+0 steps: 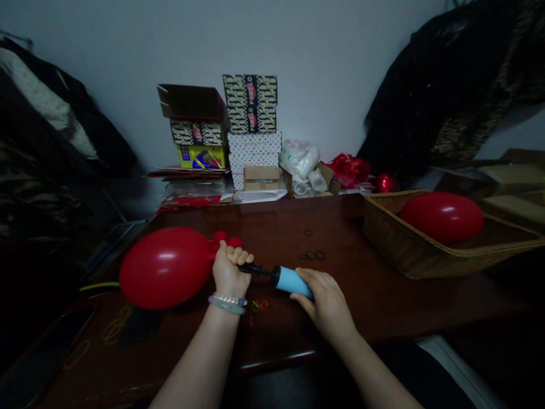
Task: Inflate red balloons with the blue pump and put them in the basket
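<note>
"Where is everything, taking the wicker basket (395, 250) as our landmark?"

"The basket is at the right on a dark wooden table (272, 224). Inside it lies a rounded, glossy red balloon (443, 217). Well to its left, across the table, is a large red balloon (164, 267), with small red bulges (220, 236) at its neck end."

"And the hands?"

"The left hand (230, 270) is closed in a fist between that large balloon's neck and the black tip of a light blue pump (293, 282). The right hand (330, 301), nearer the basket, curls around the pump's blue body, thumb along the near side."

"How far along do things look?"

"One balloon is filled and in the basket. The held one looks well filled too, I'd judge, but it is outside the basket and in the hand. The fist hides its neck, so I cannot tell whether it is tied."

"Anything else nearby?"

"Black bands (318, 255) left of the basket, and small coloured bands (256, 305) farther left, nearer the person."
</note>
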Tool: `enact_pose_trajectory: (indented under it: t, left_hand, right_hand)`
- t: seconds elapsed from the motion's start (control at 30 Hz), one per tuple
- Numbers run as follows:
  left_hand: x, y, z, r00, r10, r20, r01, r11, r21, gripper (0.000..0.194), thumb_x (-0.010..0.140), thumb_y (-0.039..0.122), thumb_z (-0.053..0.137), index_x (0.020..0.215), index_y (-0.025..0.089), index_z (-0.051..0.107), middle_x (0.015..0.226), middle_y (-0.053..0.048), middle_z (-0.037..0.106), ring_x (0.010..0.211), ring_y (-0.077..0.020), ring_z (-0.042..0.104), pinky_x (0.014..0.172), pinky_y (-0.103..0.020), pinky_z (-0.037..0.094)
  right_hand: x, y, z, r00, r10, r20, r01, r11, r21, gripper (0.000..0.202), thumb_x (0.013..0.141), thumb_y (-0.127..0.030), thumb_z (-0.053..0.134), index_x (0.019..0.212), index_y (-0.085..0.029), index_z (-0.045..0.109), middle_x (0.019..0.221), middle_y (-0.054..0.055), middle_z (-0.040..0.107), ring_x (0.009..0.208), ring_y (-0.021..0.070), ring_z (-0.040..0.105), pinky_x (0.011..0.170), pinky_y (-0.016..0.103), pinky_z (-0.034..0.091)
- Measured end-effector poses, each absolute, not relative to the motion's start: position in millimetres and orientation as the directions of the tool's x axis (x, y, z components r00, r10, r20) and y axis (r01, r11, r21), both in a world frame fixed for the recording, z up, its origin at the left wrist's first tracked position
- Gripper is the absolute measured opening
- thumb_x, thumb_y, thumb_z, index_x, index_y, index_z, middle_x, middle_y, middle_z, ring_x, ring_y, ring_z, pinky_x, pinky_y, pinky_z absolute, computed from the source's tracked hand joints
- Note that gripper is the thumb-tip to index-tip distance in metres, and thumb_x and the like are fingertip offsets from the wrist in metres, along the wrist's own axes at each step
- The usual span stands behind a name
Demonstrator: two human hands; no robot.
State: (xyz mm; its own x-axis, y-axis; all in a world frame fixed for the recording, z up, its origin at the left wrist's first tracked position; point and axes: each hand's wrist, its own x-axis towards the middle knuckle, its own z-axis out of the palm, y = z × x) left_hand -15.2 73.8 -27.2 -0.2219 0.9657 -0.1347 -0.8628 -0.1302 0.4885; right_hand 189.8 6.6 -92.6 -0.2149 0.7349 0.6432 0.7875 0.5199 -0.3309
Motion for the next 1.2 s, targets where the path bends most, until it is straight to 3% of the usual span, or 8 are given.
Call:
enact_pose_trajectory:
  t: [0.27,0.93,1.2]
  left_hand:
    - [-53,82,-22,-0.275,0.952,-0.133,-0.878,-0.193,0.439,0.047,0.095,0.029,0.038,0.052,0.02,0.019,0.037,0.007,0.023,0.031,-0.0065,0.028,0.04,-0.023,0.028]
    - [13,67,-39,-0.187,0.969,-0.163,-0.867,-0.085,0.492,0.05,0.091,0.032,0.048,0.052,0.02,0.019,0.04,0.008,0.022,0.034,-0.0056,0.024,0.041,-0.022,0.027]
    - [-14,75,-33,-0.234,0.96,-0.156,-0.871,-0.136,0.471,0.047,0.092,0.03,0.045,0.053,0.02,0.021,0.039,0.008,0.024,0.033,-0.0062,0.027,0.041,-0.023,0.028]
  right_hand:
    - [210,12,-99,-0.212,0.749,0.627,0.796,0.505,-0.334,0.043,0.086,-0.038,0.061,0.124,-0.021,0.054,0.12,0.01,0.063,0.109,0.0255,0.06,0.093,0.045,0.049]
    - [181,2,-102,-0.197,0.731,0.653,0.778,0.522,-0.35,0.043,0.085,-0.034,0.063,0.123,-0.018,0.053,0.117,0.011,0.064,0.106,0.026,0.059,0.092,0.044,0.048]
    - [191,6,-95,-0.221,0.743,0.631,0.798,0.51,-0.32,0.043,0.085,-0.037,0.063,0.124,-0.02,0.053,0.12,0.009,0.063,0.107,0.0247,0.058,0.092,0.043,0.046]
